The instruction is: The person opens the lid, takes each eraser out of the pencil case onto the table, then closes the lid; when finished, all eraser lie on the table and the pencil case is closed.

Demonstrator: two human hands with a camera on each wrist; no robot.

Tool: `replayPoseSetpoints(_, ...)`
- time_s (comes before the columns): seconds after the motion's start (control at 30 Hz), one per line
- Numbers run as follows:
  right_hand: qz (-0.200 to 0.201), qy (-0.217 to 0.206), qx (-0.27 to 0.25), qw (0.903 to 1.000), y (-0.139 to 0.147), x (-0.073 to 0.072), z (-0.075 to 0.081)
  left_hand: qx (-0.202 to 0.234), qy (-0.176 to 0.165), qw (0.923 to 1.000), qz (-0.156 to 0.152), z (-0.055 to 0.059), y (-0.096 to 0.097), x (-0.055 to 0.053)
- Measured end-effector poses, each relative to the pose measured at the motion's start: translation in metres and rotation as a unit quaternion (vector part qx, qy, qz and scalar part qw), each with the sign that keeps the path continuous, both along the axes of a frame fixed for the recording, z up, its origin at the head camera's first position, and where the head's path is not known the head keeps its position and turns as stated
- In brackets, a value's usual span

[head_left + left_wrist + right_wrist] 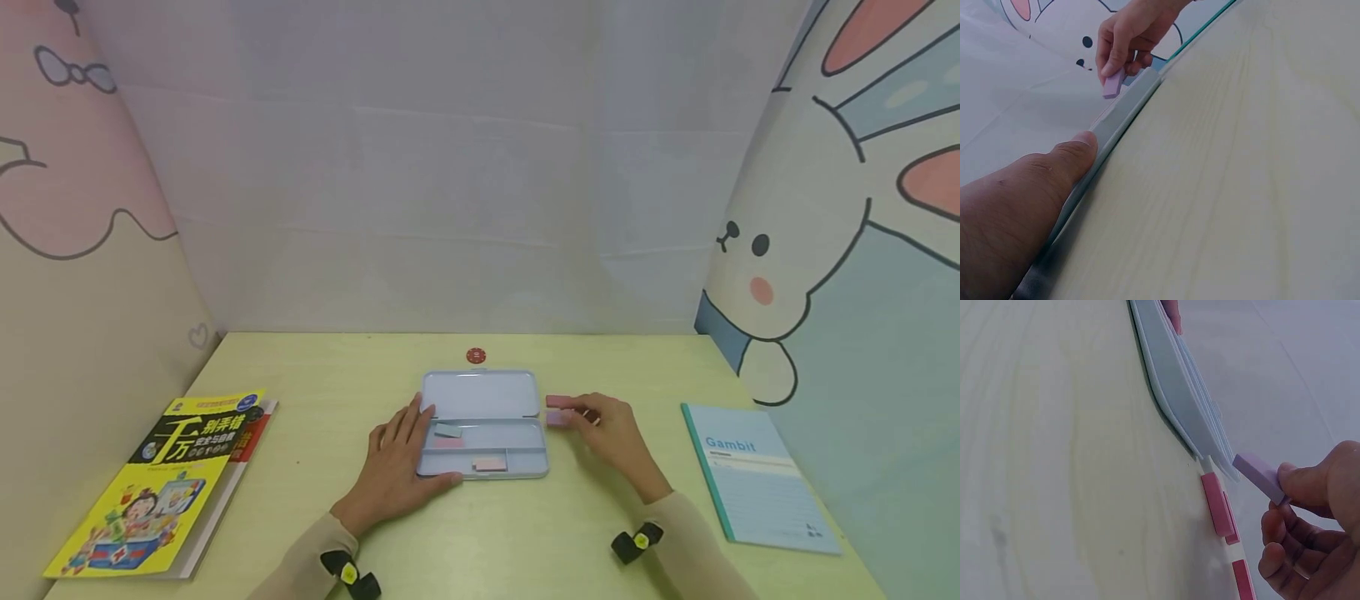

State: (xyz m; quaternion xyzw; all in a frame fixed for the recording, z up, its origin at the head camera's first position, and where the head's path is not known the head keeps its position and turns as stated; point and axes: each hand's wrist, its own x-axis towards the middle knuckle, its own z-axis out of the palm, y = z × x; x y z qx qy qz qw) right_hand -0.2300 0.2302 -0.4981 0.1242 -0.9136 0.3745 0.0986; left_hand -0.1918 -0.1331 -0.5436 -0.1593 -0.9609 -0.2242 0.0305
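Note:
A pale blue pencil case (pixel 480 393) lies open on the table, its lid folded back. My left hand (pixel 397 473) rests against it, fingers along the left side and thumb on the front edge. The long rear compartment holds a green block (pixel 448 431) and a pink block (pixel 448 443); a pale pink block (pixel 490 464) lies in the front left compartment. Just right of the case, my right hand (pixel 611 429) pinches a small lilac block (pixel 1260 477) between thumb and fingers. Below that hand, several deep pink blocks (pixel 1217 504) lie on the table.
A red round chip (pixel 476 356) lies behind the case. Yellow-covered books (pixel 150 492) are stacked at the left, and a light blue notebook (pixel 772 483) lies at the right. Walls enclose the table at the back and both sides.

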Motion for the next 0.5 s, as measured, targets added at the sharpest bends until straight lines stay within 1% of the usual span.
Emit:
replayPoseSetpoints(0.1,-0.014,0.009,0.004,0.9998,0.009,0.001,-0.001,-0.002,-0.003,1.0,0.001,0.0,0.0,0.0)
replayPoseSetpoints(0.2,-0.035,0.006,0.015,0.9993,0.017,0.001,-0.002,-0.005,-0.003,1.0,0.002,0.0,-0.001,0.0)
replayPoseSetpoints(0.33,-0.066,-0.012,0.033,0.9972,0.025,0.001,-0.003,-0.004,-0.003,1.0,0.001,0.0,-0.001,0.0)
replayPoseSetpoints(0.5,-0.101,-0.038,0.034,0.9936,0.033,0.001,-0.006,0.0,-0.002,1.0,0.0,0.001,0.0,0.001)
